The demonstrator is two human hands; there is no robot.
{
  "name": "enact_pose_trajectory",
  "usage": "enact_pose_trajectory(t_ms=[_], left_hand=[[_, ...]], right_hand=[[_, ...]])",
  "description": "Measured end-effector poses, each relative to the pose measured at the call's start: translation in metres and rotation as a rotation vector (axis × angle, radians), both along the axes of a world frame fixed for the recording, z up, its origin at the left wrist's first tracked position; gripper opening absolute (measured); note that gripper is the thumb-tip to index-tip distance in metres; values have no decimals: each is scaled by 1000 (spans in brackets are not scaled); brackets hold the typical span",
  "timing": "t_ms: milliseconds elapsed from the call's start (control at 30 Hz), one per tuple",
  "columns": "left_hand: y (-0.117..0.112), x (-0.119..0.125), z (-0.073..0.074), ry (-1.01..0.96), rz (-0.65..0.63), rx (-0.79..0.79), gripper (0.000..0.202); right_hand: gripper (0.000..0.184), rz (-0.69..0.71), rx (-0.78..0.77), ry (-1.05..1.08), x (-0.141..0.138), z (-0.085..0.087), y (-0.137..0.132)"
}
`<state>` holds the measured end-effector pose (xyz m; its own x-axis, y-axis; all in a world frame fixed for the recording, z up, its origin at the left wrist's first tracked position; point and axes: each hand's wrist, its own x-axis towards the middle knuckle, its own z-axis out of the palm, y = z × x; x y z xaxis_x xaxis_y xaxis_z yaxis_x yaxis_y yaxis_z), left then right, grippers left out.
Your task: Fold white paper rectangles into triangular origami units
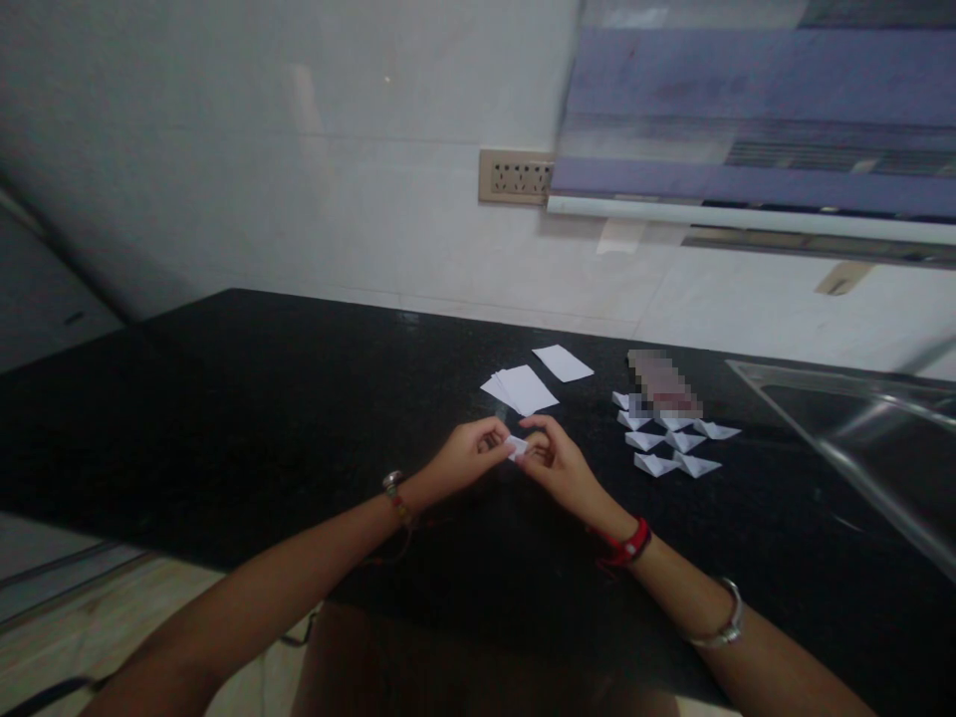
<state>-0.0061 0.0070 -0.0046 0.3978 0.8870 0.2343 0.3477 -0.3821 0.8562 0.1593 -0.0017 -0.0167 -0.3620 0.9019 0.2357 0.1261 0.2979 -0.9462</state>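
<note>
Between my two hands is a small folded piece of white paper (516,448), held above the dark counter. My left hand (476,450) pinches its left side with thumb and fingers. On the other side, my right hand (557,460) grips the paper's right edge between thumb and fingers, its index finger raised and curved. Just beyond the hands lies a fanned stack of white paper sheets (529,388). A separate white sheet (563,363) rests behind it. Several folded paper boats (679,440) stand in loose rows to the right.
A pixelated flat object (663,382) lies behind the folded papers. At the right, a metal sink (843,438) is set into the black counter (224,418). The tiled wall behind carries a socket panel (515,177) and a purple blind (747,90).
</note>
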Motion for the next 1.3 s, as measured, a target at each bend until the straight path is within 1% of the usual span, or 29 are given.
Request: enact_pose_trajectory(t_ms=[133, 267, 367, 500, 667, 767, 933, 1067, 1100, 1200, 1300], left_hand=[[-1, 2, 0, -38, 9, -20, 15], [-1, 2, 0, -50, -4, -40, 15], [0, 2, -1, -62, -28, -43, 16], [1, 2, -3, -79, -28, -53, 16], [0, 2, 0, -87, -26, -48, 15], [0, 2, 1, -106, -11, -53, 14], [3, 2, -2, -140, -21, -90, 13], [4, 0, -3, -105, 4, -72, 12], [4, -1, -2, -93, 8, -68, 12], [3, -2, 1, -47, 8, -85, 13], [0, -1, 4, 17, 2, -84, 13]], right_hand=[[31, -11, -10, 13, 1, -2, 2], [36, 27, -82, 42, 2, -2, 3], [37, 23, -59, 27, 2, -2, 3], [34, 23, -16, 33, 0, -2, 2], [36, 77, -76, 68, 0, 0, 2], [36, 93, -54, 82, 1, 0, 2], [30, 22, 21, 41, 4, -4, 5], [33, -8, 44, -29, 6, -3, 5], [30, -24, 50, -60, 6, -1, 5], [13, -98, 82, -169, 7, 5, 4], [11, -130, 104, -260, 8, 8, 4]])
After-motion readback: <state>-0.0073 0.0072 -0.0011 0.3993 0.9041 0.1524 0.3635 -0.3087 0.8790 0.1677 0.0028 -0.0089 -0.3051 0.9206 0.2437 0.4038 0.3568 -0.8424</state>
